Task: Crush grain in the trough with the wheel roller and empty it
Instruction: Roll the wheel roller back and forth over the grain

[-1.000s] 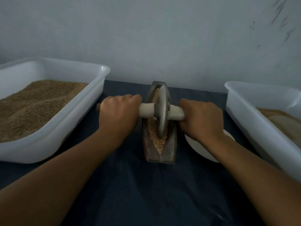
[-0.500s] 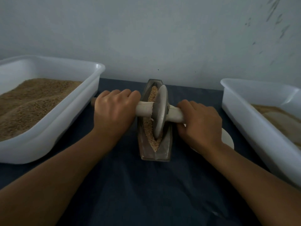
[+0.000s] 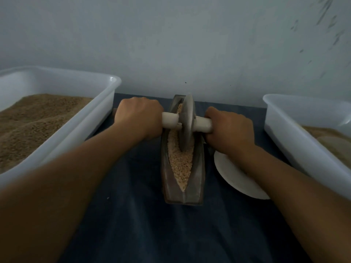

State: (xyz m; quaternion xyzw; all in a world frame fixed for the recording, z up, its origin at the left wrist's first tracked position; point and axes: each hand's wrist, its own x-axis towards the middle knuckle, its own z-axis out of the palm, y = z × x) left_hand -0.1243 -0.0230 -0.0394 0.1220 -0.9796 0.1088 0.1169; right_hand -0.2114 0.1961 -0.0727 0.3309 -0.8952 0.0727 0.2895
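A narrow boat-shaped metal trough [image 3: 198,179] lies lengthwise on the dark cloth, filled with pale grain [image 3: 179,164]. The grey wheel roller [image 3: 187,122] stands upright in the far half of the trough, its disc sunk into the grain. A pale wooden axle runs through the disc. My left hand [image 3: 139,118] grips the axle's left end and my right hand [image 3: 229,128] grips its right end. The near half of the grain lies exposed.
A large white tub [image 3: 79,118] of brown grain stands at the left. Another white tub [image 3: 296,133] with paler crushed grain stands at the right. A white plate [image 3: 233,177] lies under my right forearm, beside the trough. A wall rises close behind.
Both hands have pushed the wheel roller away from me along the trough, from its middle to the far half, baring more grain at the near end.
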